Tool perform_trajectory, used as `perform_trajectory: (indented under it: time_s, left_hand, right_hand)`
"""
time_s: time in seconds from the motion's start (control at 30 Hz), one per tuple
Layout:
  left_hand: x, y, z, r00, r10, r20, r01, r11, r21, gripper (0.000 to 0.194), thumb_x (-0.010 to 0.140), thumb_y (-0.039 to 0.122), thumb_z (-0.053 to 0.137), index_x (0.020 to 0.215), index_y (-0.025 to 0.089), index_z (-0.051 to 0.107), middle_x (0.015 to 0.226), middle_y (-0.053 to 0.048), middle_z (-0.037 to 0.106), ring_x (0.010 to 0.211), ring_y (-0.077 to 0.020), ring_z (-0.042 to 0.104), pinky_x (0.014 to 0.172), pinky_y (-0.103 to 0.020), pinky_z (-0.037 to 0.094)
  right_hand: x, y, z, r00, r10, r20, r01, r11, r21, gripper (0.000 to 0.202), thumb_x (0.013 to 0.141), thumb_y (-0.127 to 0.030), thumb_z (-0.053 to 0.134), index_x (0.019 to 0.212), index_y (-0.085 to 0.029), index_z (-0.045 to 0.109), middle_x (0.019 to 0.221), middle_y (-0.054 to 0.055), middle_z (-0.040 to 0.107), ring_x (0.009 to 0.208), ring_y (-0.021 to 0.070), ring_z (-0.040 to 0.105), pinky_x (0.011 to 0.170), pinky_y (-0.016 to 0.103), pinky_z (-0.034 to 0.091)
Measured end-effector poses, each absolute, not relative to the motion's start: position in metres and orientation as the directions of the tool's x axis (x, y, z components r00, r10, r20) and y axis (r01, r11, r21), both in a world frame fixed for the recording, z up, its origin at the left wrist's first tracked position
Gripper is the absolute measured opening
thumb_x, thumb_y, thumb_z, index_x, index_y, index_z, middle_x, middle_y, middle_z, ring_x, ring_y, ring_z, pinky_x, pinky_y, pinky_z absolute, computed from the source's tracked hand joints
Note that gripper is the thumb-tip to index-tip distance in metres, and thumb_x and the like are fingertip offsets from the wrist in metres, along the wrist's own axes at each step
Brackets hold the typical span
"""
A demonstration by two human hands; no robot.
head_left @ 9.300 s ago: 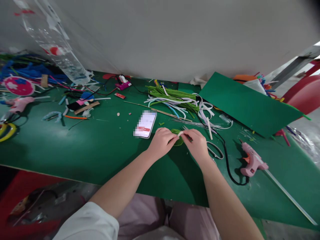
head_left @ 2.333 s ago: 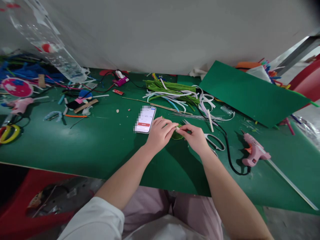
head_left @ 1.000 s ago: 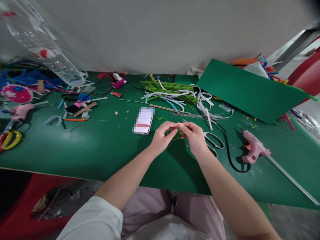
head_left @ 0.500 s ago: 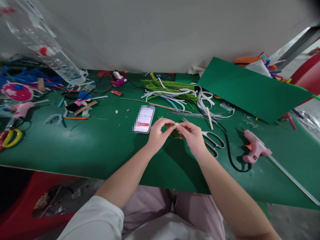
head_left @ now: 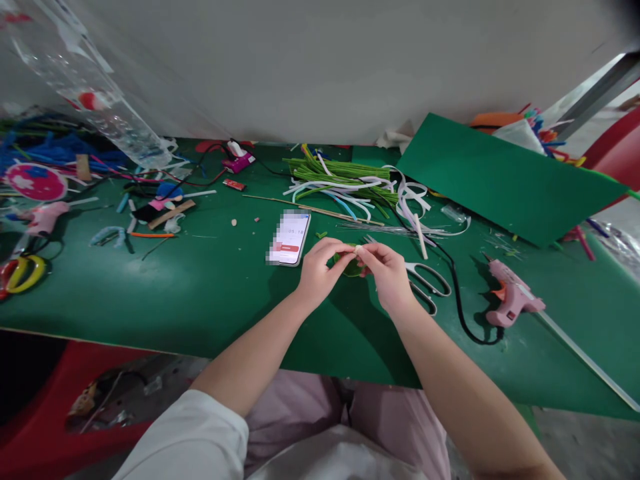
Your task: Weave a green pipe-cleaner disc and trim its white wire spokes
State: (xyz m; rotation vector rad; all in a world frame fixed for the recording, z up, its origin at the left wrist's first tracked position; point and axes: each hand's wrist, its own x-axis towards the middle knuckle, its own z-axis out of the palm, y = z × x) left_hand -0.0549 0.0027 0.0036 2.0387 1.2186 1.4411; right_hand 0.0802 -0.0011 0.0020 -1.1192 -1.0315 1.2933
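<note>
Above the green table my left hand and my right hand meet, fingertips pinched together. Between them is a small pale piece, too small to name. Just below the fingers shows a green rounded item, partly hidden by both hands; I cannot tell whether they touch it. Grey-handled scissors lie beside my right hand, blades pointing away under the fingers. To the left of my left hand lies a phone with its screen lit. A short green scrap rests just beyond that hand.
Behind the hands lies a bundle of green pipe cleaners with white and blue strips. A pink glue gun with its black cord is at right. A tilted green board stands behind it. Plastic bottles and craft scraps fill the left.
Both pinched hands have shifted very slightly to the right, the pale piece staying between the fingertips. The green scrap beyond my left hand shows more fully.
</note>
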Motion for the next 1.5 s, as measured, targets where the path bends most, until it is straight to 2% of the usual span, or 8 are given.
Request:
perform_trajectory:
  time_s: [0.27, 0.47, 0.63, 0.73, 0.87, 1.0, 1.17, 1.5]
  left_hand:
    - [-0.05, 0.0, -0.002, 0.129, 0.848, 0.514, 0.337, -0.525, 0.782, 0.014, 0.079, 0.023, 0.057, 0.09, 0.021, 0.066, 0.085, -0.002, 0.061, 0.082, -0.0122, 0.057, 0.074, -0.028, 0.047]
    - [-0.047, -0.001, -0.005, 0.122, 0.871, 0.475, 0.287, -0.489, 0.824, 0.017, 0.079, 0.024, 0.056, 0.094, 0.023, 0.065, 0.091, -0.003, 0.061, 0.086, -0.0133, 0.057, 0.079, -0.031, 0.047]
    - [-0.05, 0.003, -0.003, 0.063, 0.908, 0.414, 0.202, -0.418, 0.885, 0.013, 0.077, 0.026, 0.059, 0.086, 0.021, 0.067, 0.088, -0.003, 0.061, 0.084, -0.0134, 0.058, 0.075, -0.029, 0.048]
    - [-0.053, 0.007, -0.002, 0.028, 0.947, 0.321, 0.097, -0.322, 0.942, 0.013, 0.073, 0.029, 0.062, 0.077, 0.018, 0.065, 0.083, -0.002, 0.062, 0.077, -0.0133, 0.059, 0.068, -0.028, 0.049]
    - [-0.055, 0.011, -0.002, 0.042, 0.988, 0.149, -0.023, -0.148, 0.989, 0.017, 0.069, 0.032, 0.065, 0.074, 0.016, 0.064, 0.075, -0.001, 0.064, 0.072, -0.0132, 0.059, 0.069, -0.029, 0.048]
    - [-0.057, 0.013, -0.003, 0.097, 0.995, 0.015, -0.139, -0.002, 0.99, 0.018, 0.066, 0.032, 0.068, 0.073, 0.017, 0.064, 0.068, 0.0, 0.063, 0.064, -0.0107, 0.056, 0.061, -0.026, 0.045]
    - [-0.059, 0.014, -0.002, 0.223, 0.973, -0.066, -0.262, 0.125, 0.957, 0.016, 0.065, 0.029, 0.069, 0.07, 0.016, 0.062, 0.064, 0.002, 0.06, 0.057, -0.0074, 0.052, 0.055, -0.022, 0.04]
    - [-0.061, 0.009, 0.007, 0.308, 0.943, -0.124, -0.287, 0.216, 0.933, 0.018, 0.067, 0.028, 0.069, 0.072, 0.014, 0.059, 0.063, 0.003, 0.058, 0.056, -0.0059, 0.051, 0.057, -0.021, 0.038]
  right_hand:
    - [0.08, 0.0, -0.001, 0.061, 0.994, -0.086, -0.328, -0.061, -0.943, 0.02, 0.065, -0.037, 0.068, 0.07, -0.018, 0.063, 0.064, -0.001, 0.058, 0.056, 0.0089, 0.051, 0.047, 0.02, 0.042]
    - [0.078, 0.001, -0.005, 0.103, 0.991, -0.087, -0.367, -0.044, -0.929, 0.02, 0.065, -0.037, 0.068, 0.07, -0.019, 0.063, 0.062, -0.002, 0.057, 0.054, 0.0086, 0.051, 0.046, 0.021, 0.041]
    - [0.078, 0.0, -0.002, 0.099, 0.994, -0.052, -0.261, -0.025, -0.965, 0.023, 0.067, -0.04, 0.066, 0.074, -0.018, 0.064, 0.065, 0.0, 0.059, 0.055, 0.0099, 0.051, 0.047, 0.022, 0.042]
    - [0.078, -0.002, 0.001, 0.071, 0.997, -0.018, -0.175, -0.006, -0.985, 0.023, 0.068, -0.04, 0.065, 0.075, -0.019, 0.065, 0.065, 0.0, 0.06, 0.055, 0.0106, 0.051, 0.047, 0.023, 0.042]
    - [0.078, -0.003, 0.004, 0.052, 0.998, 0.023, -0.115, 0.029, -0.993, 0.022, 0.069, -0.04, 0.063, 0.077, -0.019, 0.067, 0.063, 0.0, 0.059, 0.055, 0.0108, 0.05, 0.045, 0.022, 0.042]
    - [0.079, -0.004, 0.005, 0.046, 0.998, 0.031, -0.097, 0.035, -0.995, 0.021, 0.069, -0.039, 0.064, 0.075, -0.019, 0.065, 0.063, -0.001, 0.059, 0.055, 0.0102, 0.05, 0.045, 0.022, 0.042]
    - [0.08, -0.004, 0.008, -0.017, 1.0, -0.014, -0.179, -0.017, -0.984, 0.02, 0.068, -0.037, 0.065, 0.071, -0.018, 0.06, 0.06, -0.003, 0.055, 0.052, 0.0086, 0.049, 0.044, 0.02, 0.041]
    - [0.082, -0.005, 0.011, -0.176, 0.983, -0.056, -0.276, -0.104, -0.955, 0.02, 0.07, -0.035, 0.065, 0.068, -0.017, 0.058, 0.055, -0.004, 0.053, 0.049, 0.0072, 0.048, 0.044, 0.019, 0.039]
